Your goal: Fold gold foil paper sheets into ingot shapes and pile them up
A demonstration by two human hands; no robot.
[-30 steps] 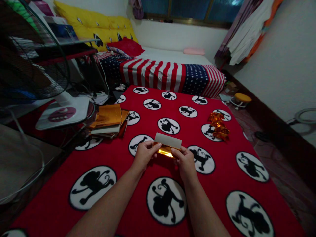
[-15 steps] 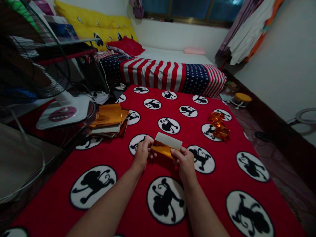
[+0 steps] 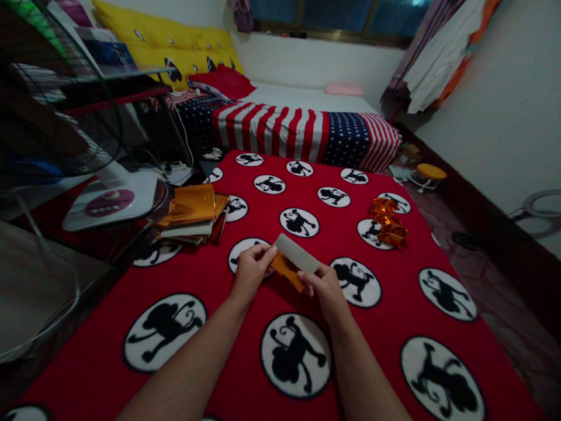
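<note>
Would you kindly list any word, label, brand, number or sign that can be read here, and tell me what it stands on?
No text can be read anywhere in this view.
Gold-and-grey sheet in the left hand and right hand: no lettering visible.
Stack of sheets: none visible.
Red cloth: monkey figures in white circles, no readable words.
Fan base: any button markings are too small to read.
</note>
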